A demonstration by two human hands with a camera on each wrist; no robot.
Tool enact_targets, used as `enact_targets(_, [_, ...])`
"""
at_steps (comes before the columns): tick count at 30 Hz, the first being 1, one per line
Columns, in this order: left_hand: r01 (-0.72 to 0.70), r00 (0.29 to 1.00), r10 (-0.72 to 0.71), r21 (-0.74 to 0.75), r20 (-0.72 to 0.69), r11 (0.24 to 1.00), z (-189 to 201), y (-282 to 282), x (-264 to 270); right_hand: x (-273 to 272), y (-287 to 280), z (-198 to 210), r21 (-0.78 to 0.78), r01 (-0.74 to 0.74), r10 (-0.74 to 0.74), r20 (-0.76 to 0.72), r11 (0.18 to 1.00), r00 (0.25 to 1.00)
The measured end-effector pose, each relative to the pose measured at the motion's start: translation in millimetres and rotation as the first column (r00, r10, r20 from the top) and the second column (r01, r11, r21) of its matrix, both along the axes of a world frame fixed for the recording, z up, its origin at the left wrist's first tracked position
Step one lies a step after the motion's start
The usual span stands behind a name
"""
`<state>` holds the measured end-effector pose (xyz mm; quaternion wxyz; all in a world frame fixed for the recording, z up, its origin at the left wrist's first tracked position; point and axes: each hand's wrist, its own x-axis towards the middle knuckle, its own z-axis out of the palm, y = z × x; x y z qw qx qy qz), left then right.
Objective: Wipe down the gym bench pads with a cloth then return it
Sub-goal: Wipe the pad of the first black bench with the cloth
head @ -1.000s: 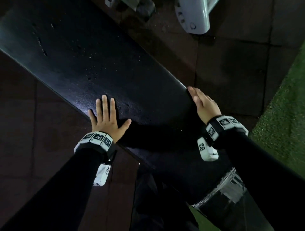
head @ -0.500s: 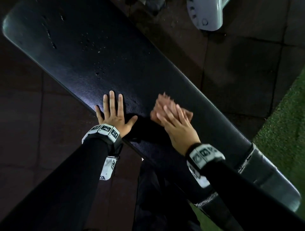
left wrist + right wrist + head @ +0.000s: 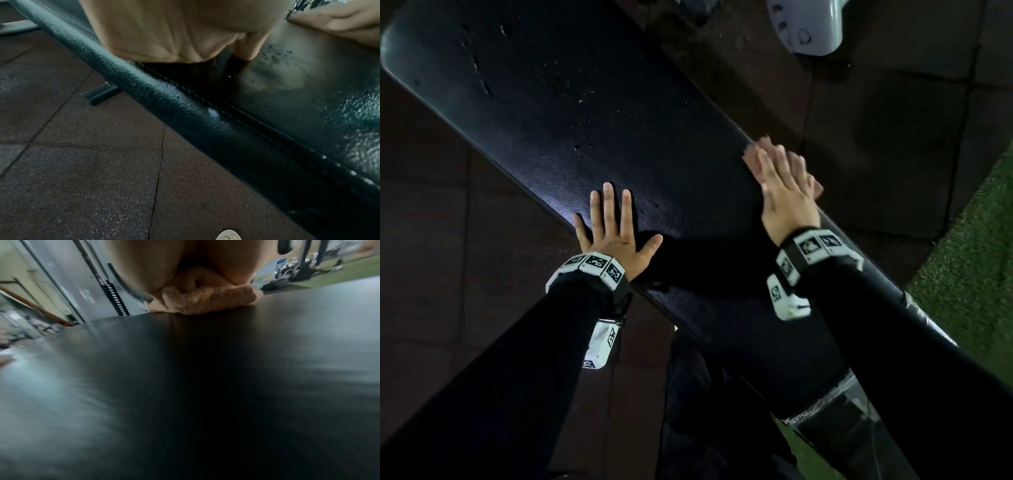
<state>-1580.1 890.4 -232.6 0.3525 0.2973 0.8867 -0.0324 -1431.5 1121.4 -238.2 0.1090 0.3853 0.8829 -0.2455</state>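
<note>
Right hand presses a cloth on the far edge of the bench pad; left hand lies flat at the near edge.

From the head view the right hand [image 3: 786, 192] has straight fingers over the peach cloth [image 3: 760, 145] on the black surface [image 3: 619, 113]; only the right wrist view shows the cloth [image 3: 207, 300] bunched into a thick fold. The left hand [image 3: 614, 233] rests open, fingers spread. The left wrist view alone shows the pad's stitched seam [image 3: 205, 97] and droplets [image 3: 275, 53]. No writing is readable.
</note>
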Motion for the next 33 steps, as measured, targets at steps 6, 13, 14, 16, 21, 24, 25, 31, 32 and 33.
enact_targets(6, [-0.014,1.000,0.014,-0.003,-0.006,1.000,0,1,1,4,-67,-1,0.040,-0.356,0.356,-0.015,0.934,0.934])
enact_targets(13, [0.014,1.000,-0.014,-0.015,-0.003,1.000,-1,1,-3,110,-54,8,0.019,-0.283,0.281,0.070,0.959,0.957])
enact_targets(14, [0.014,1.000,-0.014,-0.012,-0.004,1.000,-1,0,-2,112,-41,7,-0.008,-0.231,0.230,0.100,0.973,0.968])
enact_targets(16, [0.014,1.000,-0.014,-0.002,-0.015,1.000,-2,0,-1,103,-17,4,-0.032,-0.129,0.132,0.107,0.991,0.985])
enact_targets(21, [0.022,0.999,-0.022,0.006,-0.045,1.000,-5,-2,0,30,8,-5,-0.015,-0.002,0.001,-0.019,1.000,1.000])
enact_targets(24, [0.026,0.998,-0.026,-0.001,-0.055,1.000,-7,-2,0,1,-8,-7,-0.008,-0.096,0.095,-0.066,0.995,0.993])
enact_targets(25, [0.027,0.998,-0.027,-0.001,-0.058,1.000,-8,-3,0,-2,-18,-6,-0.013,-0.119,0.117,-0.071,0.993,0.991])
enact_targets(31, [0.015,0.996,-0.012,0.031,-0.086,0.999,-13,-4,0,32,-108,8,-0.122,-0.314,0.319,0.027,0.942,0.947])
enact_targets(32, [0.005,0.996,-0.001,0.039,-0.090,0.999,-14,-4,1,41,-118,12,-0.183,-0.332,0.335,-0.017,0.925,0.942])
enact_targets(33, [-0.003,0.995,0.007,0.045,-0.095,0.999,-14,-4,2,49,-124,17,-0.246,-0.328,0.321,-0.070,0.912,0.945])
